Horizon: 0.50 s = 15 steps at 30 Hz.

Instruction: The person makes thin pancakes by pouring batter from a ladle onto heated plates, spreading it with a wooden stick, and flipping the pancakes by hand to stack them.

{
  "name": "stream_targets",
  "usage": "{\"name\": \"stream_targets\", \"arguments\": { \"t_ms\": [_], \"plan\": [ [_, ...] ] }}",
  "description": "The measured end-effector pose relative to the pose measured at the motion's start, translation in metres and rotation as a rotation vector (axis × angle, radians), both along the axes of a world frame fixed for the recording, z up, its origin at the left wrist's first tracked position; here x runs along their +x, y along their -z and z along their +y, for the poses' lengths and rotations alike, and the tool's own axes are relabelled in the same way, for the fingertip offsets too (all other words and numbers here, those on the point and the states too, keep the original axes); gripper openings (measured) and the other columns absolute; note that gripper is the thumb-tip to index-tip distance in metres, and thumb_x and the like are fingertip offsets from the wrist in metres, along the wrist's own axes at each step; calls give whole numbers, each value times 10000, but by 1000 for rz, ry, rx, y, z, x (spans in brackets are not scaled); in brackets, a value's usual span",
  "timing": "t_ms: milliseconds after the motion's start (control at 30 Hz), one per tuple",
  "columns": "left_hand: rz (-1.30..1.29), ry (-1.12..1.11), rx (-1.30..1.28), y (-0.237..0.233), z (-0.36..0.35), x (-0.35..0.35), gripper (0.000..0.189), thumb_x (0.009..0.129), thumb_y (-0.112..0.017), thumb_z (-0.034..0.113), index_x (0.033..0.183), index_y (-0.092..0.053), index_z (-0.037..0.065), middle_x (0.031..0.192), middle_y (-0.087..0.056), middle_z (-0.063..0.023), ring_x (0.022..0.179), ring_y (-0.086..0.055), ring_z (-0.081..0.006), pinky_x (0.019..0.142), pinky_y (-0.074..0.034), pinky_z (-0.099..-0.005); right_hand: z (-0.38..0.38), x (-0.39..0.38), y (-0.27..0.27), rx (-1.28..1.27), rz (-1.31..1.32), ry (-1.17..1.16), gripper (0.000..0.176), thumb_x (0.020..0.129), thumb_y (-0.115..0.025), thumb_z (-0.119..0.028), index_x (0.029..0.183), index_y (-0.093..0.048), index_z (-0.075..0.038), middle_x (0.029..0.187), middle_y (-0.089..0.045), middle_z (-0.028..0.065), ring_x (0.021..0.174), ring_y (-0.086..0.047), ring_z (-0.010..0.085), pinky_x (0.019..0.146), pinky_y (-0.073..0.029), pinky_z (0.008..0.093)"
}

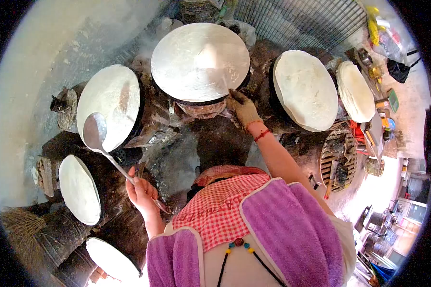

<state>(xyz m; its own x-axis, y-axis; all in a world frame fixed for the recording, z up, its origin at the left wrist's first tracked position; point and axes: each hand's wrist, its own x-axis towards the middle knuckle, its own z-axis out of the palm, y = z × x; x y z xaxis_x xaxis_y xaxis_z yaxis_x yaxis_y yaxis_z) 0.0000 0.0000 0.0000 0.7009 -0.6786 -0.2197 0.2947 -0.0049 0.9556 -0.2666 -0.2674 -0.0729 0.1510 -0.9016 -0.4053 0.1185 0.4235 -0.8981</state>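
Observation:
My left hand (142, 192) is closed around the long handle of a metal ladle (95, 131), whose bowl overlaps the lower part of the left round white flatbread (115, 98). A whitish, wet-looking streak shows on that flatbread. My right hand (243, 107), in a tan glove, reaches forward to the near right rim of the middle griddle. Its fingers are pinched at the edge of a large thin white flatbread (196, 60) that covers this griddle; the fingertips are partly hidden.
More white rounds lie on the right griddle (304, 91) and at the lower left (80, 190). A stack of flatbreads (355, 92) stands far right, near a slatted round basket (338, 160) with a knife on it. A wire rack (301, 21) leans behind; straw (21, 234) lies lower left.

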Motion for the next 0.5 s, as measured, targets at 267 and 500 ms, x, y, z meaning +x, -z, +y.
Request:
{"name": "stream_targets", "arguments": {
  "t_ms": [267, 500],
  "plan": [
    [24, 163, 131, -40, -77, -40, 398, 983, -435, 176, 1331, -401, -13, 670, -465, 2, 419, -385, -54, 344, -326, -209, -58, -51, -1, 118, 188, -102, 354, 894, -601, -217, 1224, -597, -86, 974, -669, 46, 807, -613, 118, 702, -496, 271],
    [414, 343, 101, -20, -149, -64, 347, 976, -444, 147, 1266, -418, -41, 720, -452, -6, 478, -360, -74, 403, -323, -235, -11, -65, -53, 173, 309, -543, 456, 873, -627, -135, 1305, -511, -45, 1016, -643, 43, 830, -582, 76, 709, -490, 243]
  ]
}}
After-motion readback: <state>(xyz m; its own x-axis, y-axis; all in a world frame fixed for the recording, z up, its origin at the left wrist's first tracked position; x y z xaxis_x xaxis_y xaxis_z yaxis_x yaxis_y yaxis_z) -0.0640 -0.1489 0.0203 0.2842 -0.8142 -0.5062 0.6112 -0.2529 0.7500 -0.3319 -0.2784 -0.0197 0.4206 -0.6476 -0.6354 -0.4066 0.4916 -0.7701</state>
